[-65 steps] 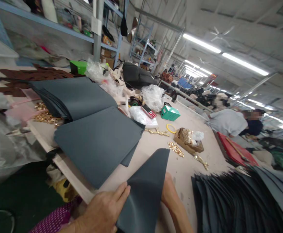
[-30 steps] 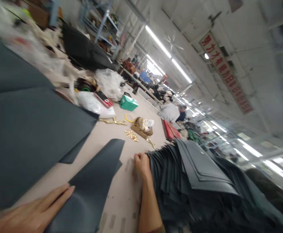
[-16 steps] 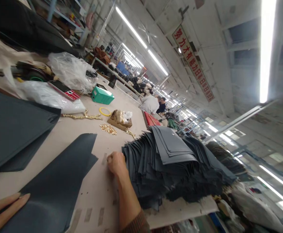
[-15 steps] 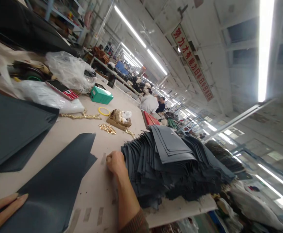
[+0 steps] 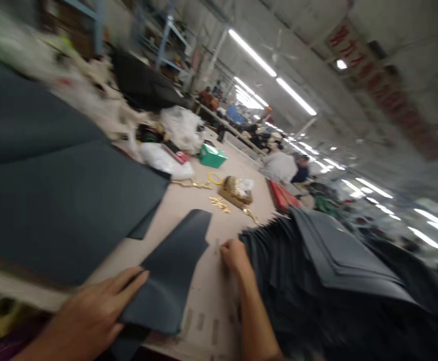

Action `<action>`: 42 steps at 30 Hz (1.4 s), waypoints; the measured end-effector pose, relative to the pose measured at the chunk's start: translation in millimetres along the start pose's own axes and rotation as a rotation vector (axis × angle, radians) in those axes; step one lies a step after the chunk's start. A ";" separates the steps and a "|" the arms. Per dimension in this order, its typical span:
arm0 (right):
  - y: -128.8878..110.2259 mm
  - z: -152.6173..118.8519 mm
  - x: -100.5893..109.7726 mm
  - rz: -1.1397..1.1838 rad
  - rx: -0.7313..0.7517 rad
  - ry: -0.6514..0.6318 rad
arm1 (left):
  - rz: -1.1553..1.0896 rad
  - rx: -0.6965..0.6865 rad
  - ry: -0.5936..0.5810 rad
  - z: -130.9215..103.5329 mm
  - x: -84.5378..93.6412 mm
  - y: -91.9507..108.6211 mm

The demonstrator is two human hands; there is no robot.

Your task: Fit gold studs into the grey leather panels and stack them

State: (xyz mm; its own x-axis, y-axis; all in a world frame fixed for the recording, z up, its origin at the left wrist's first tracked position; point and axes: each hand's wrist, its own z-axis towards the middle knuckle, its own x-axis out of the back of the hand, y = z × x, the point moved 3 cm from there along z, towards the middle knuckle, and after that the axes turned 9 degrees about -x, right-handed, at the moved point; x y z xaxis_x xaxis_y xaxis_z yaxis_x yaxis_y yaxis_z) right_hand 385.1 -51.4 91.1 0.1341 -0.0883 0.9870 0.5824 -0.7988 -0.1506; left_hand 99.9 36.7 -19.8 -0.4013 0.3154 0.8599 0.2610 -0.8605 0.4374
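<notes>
My left hand (image 5: 98, 306) grips the left edge of a dark grey sheet (image 5: 173, 265), which lies bent on the pale table. Its fingers are pressed together on the sheet, the thumb hidden. My right hand (image 5: 234, 253) is curled on the table, touching the left side of a tall stack of dark grey pieces (image 5: 279, 281); what its fingers hold, if anything, is too small to make out. Larger dark grey sheets (image 5: 60, 200) lie at the left. Flat pieces (image 5: 346, 250) rest on top of the stack.
Beyond the hands are gold chain pieces (image 5: 219, 204), a small brown box (image 5: 236, 193), a yellow ring (image 5: 214, 178), a green box (image 5: 211, 156) and white plastic bags (image 5: 183, 128). A red item (image 5: 282, 194) lies behind the stack. People sit farther back.
The view has swung left, so things appear farther right. More of my left hand shows, on the bent sheet. My right hand stays beside the stack.
</notes>
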 end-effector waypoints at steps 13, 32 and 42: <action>-103.3 -57.7 -44.5 0.300 0.543 -0.465 | 0.097 -0.155 -0.085 5.0 26.0 19.3; -144.9 -51.3 -58.0 0.130 0.359 -0.664 | -0.061 -0.080 -0.028 0.3 5.5 11.7; -154.8 -33.3 -61.8 -0.010 0.401 -0.750 | -0.023 -0.080 -0.116 2.4 8.3 12.3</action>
State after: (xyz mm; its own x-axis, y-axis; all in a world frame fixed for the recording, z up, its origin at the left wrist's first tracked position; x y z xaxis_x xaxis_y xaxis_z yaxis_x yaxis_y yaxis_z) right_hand 260.0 57.9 55.3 0.5411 0.4486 0.7113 0.8073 -0.5140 -0.2899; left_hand 101.8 29.7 -6.7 -0.3008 0.3755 0.8766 0.1800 -0.8803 0.4389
